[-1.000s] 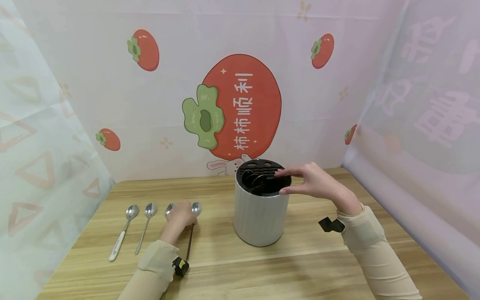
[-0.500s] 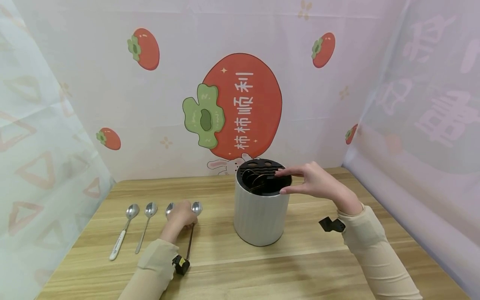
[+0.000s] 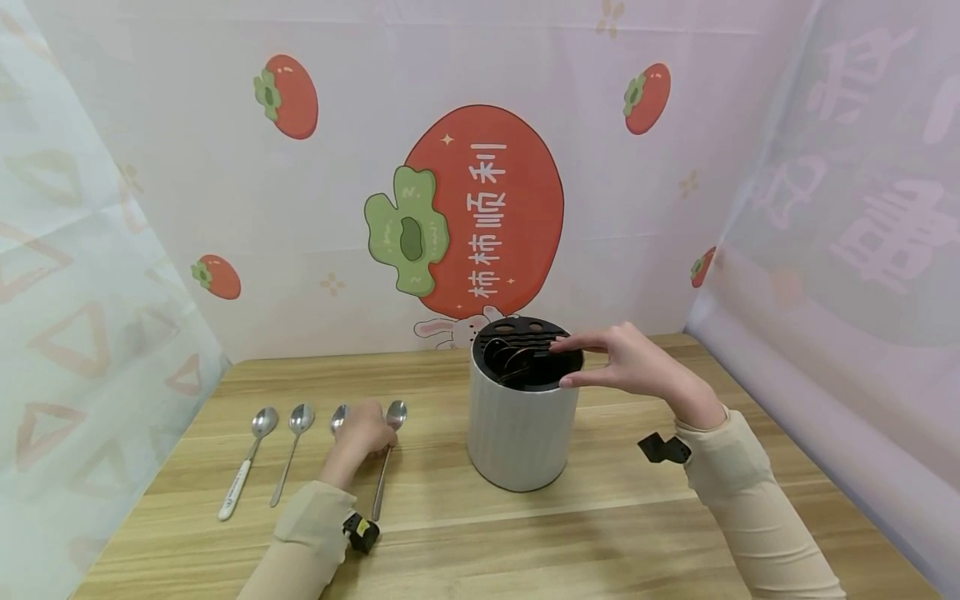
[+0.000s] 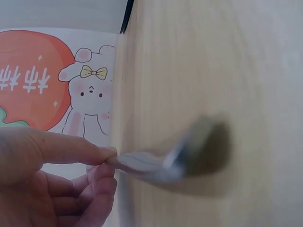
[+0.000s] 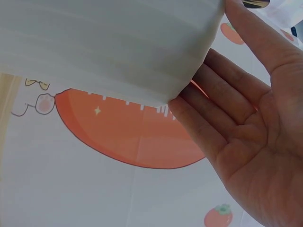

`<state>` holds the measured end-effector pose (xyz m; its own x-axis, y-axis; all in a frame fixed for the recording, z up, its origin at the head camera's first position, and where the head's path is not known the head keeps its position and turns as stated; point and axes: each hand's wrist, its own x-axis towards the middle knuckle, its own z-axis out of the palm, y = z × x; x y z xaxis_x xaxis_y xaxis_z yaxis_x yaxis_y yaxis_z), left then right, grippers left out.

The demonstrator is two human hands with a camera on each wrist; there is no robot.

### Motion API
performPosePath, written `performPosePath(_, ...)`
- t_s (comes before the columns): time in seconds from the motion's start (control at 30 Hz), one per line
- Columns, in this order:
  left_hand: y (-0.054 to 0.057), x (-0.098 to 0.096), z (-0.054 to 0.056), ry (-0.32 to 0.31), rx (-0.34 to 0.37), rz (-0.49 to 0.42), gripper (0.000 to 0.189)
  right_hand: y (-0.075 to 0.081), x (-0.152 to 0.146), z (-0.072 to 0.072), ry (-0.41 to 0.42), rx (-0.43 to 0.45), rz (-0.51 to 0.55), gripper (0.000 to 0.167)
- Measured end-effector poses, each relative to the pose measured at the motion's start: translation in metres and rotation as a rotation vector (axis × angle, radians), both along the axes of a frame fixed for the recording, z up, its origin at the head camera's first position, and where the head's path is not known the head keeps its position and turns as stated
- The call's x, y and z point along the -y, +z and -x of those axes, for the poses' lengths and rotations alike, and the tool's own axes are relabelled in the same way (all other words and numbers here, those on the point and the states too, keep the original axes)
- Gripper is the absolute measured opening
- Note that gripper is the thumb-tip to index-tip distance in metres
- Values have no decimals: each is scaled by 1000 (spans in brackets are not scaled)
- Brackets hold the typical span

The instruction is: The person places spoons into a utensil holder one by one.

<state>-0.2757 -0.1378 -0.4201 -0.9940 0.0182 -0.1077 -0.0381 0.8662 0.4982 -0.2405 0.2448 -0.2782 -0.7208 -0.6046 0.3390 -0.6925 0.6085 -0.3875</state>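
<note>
My left hand (image 3: 367,429) is low over the table at the left, pinching the neck of the rightmost metal spoon (image 3: 382,483) between thumb and index finger. In the left wrist view that spoon (image 4: 147,165) juts out past the fingertips, its bowl blurred. A white ribbed utensil holder (image 3: 521,442) with a black slotted top stands right of centre. My right hand (image 3: 626,362) holds its right rim, thumb at the near side and fingers over the opening. From the right wrist, the fingers of the right hand (image 5: 251,123) reach around the holder wall (image 5: 118,47).
Left of the hand lie a spoon with a white handle (image 3: 238,492) and a plain metal spoon (image 3: 287,467). Another spoon (image 3: 339,417) is partly hidden by the left hand. Dark round-ended items (image 3: 517,360) sit inside the holder. A printed cloth backdrop (image 3: 337,208) encloses the table.
The rightmost spoon has shifted slightly, its bowl moving a little right and up beside the left hand. The right hand and the utensil holder stay in place.
</note>
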Motion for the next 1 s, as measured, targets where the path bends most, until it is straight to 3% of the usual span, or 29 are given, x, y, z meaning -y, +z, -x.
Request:
performPosePath(0.43,2,-5,0,-12,-2,-15,18,0,0,0,-2,2,-5,46)
performPosePath(0.7,2,-5,0,-16,-15,-42,36,0,0,0,-4,3,-5,46)
performPosePath(1.0,2,-6,0,-8,-32,-49,39,0,0,0,-3,2,-3,45)
